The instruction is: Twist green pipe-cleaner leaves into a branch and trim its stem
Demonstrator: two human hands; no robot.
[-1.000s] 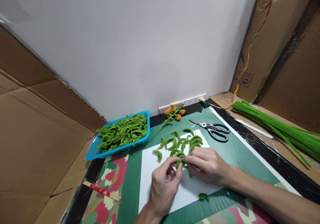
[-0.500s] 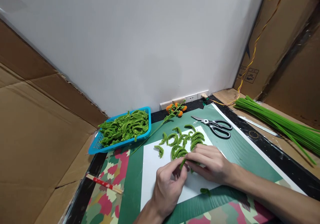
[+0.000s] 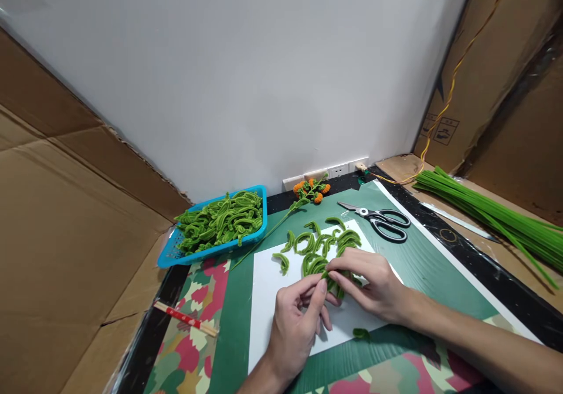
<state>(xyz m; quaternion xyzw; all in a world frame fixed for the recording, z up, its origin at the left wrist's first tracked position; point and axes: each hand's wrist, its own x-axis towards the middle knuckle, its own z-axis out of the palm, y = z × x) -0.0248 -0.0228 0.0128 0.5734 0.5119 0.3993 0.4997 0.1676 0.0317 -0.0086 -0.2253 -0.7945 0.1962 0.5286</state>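
Observation:
Over the white sheet of paper (image 3: 268, 300), my left hand (image 3: 299, 321) and my right hand (image 3: 369, 279) meet fingertip to fingertip. Thumb and forefinger of both pinch one short green pipe cleaner piece (image 3: 325, 275), mostly covered by the fingers. Several curled green pipe cleaner pieces (image 3: 304, 243) are spread on the paper just beyond the hands, some partly hidden by my right hand. Another folded green piece (image 3: 361, 333) lies at the paper's near edge, below my right hand.
A blue basket (image 3: 211, 255) heaped with green pieces stands at the back left. Black-handled scissors (image 3: 378, 220) and an orange-flowered stem (image 3: 308, 190) lie behind the paper. Long green pipe cleaners (image 3: 488, 218) lie at right, wrapped chopsticks (image 3: 185, 318) at left.
My left fingers have shifted from a curled pinch to a flatter one, its lower fingers more spread. The small green piece has turned and now shows less between the fingertips.

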